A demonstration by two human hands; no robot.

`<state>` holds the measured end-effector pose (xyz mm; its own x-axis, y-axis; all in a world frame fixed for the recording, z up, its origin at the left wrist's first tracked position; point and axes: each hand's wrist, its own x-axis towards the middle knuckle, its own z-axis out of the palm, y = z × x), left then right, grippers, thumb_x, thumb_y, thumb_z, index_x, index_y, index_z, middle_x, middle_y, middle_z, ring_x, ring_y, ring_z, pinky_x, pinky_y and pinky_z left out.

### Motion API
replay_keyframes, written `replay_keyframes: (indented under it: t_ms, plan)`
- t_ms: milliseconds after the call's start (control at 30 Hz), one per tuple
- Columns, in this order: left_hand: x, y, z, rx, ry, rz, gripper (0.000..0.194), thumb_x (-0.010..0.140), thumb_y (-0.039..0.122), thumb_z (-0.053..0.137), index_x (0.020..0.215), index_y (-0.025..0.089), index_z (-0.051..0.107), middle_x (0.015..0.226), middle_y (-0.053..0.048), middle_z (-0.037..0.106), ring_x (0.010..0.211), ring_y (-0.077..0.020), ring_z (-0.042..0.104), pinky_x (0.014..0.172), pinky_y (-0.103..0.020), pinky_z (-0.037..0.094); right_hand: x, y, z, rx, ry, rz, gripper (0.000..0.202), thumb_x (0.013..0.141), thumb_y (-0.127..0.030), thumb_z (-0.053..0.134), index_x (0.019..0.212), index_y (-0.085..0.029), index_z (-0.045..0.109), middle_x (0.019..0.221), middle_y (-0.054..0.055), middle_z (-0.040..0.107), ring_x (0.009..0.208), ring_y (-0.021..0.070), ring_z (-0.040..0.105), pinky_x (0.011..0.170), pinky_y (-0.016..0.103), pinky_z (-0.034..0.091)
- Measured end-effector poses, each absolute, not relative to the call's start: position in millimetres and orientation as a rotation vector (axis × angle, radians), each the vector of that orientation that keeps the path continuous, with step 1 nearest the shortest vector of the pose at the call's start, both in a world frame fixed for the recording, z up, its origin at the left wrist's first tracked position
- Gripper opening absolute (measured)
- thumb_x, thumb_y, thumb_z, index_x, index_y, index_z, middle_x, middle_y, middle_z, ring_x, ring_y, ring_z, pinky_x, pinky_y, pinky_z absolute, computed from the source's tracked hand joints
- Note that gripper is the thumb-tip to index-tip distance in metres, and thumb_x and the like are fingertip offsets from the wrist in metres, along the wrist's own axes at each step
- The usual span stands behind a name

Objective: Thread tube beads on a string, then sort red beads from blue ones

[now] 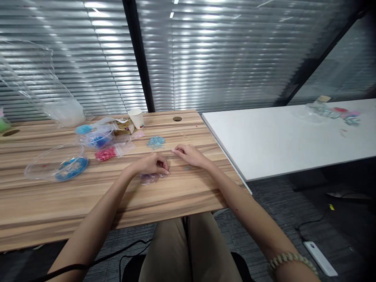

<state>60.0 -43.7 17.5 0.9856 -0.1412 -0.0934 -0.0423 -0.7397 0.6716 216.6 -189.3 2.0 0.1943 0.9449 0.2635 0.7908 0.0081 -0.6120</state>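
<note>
Apparently see-through purplish pcs (pixel 150 179), partly behind L hand (pixel 154 163), shapes unclear

White cup (pixel 136 119) — silvery blinds (pixel 205 58) behind

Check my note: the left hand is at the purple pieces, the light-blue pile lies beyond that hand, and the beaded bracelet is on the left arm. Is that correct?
One slip: the head view shows the beaded bracelet on the right arm, not the left. The rest holds: the left hand is at the purple pieces, with the light-blue pile beyond it.
</note>
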Motion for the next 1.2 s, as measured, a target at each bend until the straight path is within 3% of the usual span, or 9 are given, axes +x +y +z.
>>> replay_keyframes:
  t_ms: [267, 1200]
  plan:
    - [62, -55, 21, 2.338, -0.243, -0.163, 0.023, 0.069, 0.034, 0.073, 0.072, 0.012, 0.066, 0.073, -0.003, 0.061, 0.069, -0.0118, 0.054, 0.062, -0.02, 0.041, 216, -190, 5, -1.837, -1.62, 0.297, 0.034, 0.093, -0.037, 0.037, 0.079, -0.014, 0.057, 0.077, 0.005, 0.062, 0.069, 0.0129, 0.052, 0.064, 0.023, 0.032]
    - [59, -39, 23, 2.254, -0.214, -0.193, 0.019, 0.073, 0.031, 0.069, 0.074, 0.012, 0.068, 0.076, -0.006, 0.064, 0.072, -0.0136, 0.059, 0.066, -0.022, 0.044, 222, -189, 6, -1.847, -1.592, 0.298, 0.037, 0.093, -0.037, 0.036, 0.074, -0.013, 0.057, 0.074, 0.004, 0.061, 0.065, 0.0117, 0.049, 0.062, 0.023, 0.03]
